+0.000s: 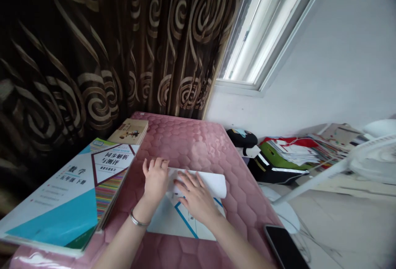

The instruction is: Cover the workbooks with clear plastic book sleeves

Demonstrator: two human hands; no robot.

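A white booklet (171,217) with blue lines lies in front of me on a pink quilted surface. Its far part curls over into a white roll (216,184). My right hand (198,199) rests on the booklet, palm down, with fingers spread across the curled part. At the booklet's left edge is my left hand (156,180), a metal bangle (137,220) around its wrist. The left fingers are slightly bent and apart, touching or close to the edge; whether they pinch any paper is hidden.
A stack of large books (71,190) lies on the left, with smaller tan booklets (131,130) behind. A dark phone (284,246) sits at the front right. Beyond the pink surface (198,141) stand a white fan (318,180) and piled papers (291,151). A patterned curtain (173,46) hangs behind.
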